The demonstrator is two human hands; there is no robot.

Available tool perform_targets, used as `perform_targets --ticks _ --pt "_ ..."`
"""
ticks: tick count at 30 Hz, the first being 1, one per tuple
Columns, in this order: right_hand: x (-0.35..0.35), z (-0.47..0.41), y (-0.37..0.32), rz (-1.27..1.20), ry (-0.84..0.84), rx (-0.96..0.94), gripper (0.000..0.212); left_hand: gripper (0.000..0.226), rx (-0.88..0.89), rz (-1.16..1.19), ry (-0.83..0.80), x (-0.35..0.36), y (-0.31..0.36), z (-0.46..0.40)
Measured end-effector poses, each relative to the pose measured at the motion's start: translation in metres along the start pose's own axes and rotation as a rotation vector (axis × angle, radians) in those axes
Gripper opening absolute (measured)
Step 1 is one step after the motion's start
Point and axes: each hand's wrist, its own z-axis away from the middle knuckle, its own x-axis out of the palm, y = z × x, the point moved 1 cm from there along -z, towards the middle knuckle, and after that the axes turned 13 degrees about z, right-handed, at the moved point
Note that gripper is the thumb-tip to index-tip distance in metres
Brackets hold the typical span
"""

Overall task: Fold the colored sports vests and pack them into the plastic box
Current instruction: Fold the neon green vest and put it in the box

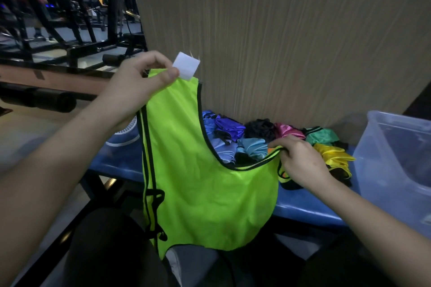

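— Where is the vest?

— The lime-green sports vest (205, 177) hangs in the air in front of the blue counter (303, 209), stretched between two hands. The left hand (137, 86) holds one shoulder strap up high, thumb and fingers (171, 74) pinching the fabric just beside the white label (186, 65). The right hand (303, 163) sits lower, its fingers curled round the black-trimmed edge of the other strap.

— So it hangs crooked?

— Yes, the neckline runs in a slant from the high left strap down to the right one. The bottom hem hangs below the counter's front edge, over the person's lap. Black side ties dangle along the vest's left edge.

— What lies behind it?

— A heap of crumpled vests (256, 137) on the counter, against the wood-grain wall (279, 42): blue, purple, black, pink, green, and a yellow vest (333, 156) just beside the right hand.

— And the box?

— The clear plastic box (396, 165) stands at the counter's right end, near the yellow vest, its near rim cut off by the frame. A strip of bare blue counter shows between the right hand and the box, along the front edge.

— To the left?

— A small white fan (127, 133) peeks out from behind the left wrist, with dark gym equipment (58, 18) well beyond.
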Motion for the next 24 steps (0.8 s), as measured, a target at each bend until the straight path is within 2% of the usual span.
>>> perform_targets --ticks 3,6,8,11,14,16,18,21,24 --pt "-0.009 -0.003 -0.01 -0.221 0.018 0.069 0.022 0.013 -0.013 -0.008 -0.037 0.009 -0.007 0.003" --pt "-0.018 -0.003 -0.024 -0.498 -0.047 0.128 0.016 0.011 -0.013 -0.002 -0.07 0.019 -0.013 0.006" --pt "-0.025 -0.004 -0.034 -0.592 -0.091 0.142 0.013 0.009 -0.027 0.039 -0.109 0.029 -0.017 0.009" --pt "-0.036 -0.008 -0.05 -0.687 -0.159 0.14 0.012 0.012 -0.052 0.078 -0.215 0.047 -0.026 0.016" --pt "-0.044 -0.012 -0.063 -0.829 -0.249 0.155 0.028 0.012 -0.064 0.042 -0.329 0.067 -0.04 0.025" --pt "-0.048 -0.014 -0.069 -0.936 -0.295 0.157 0.021 0.011 -0.07 0.032 -0.412 0.08 -0.045 0.032" --pt "-0.052 -0.016 -0.073 -0.959 -0.28 0.144 0.005 0.011 -0.093 0.036 -0.481 0.09 -0.047 0.037" --pt "-0.055 -0.019 -0.077 -0.99 -0.248 0.152 0.014 0.008 -0.127 0.054 -0.575 0.098 -0.046 0.042" --pt "-0.058 -0.018 -0.079 -0.985 -0.262 0.163 0.013 0.011 -0.147 0.074 -0.604 0.104 -0.044 0.044"
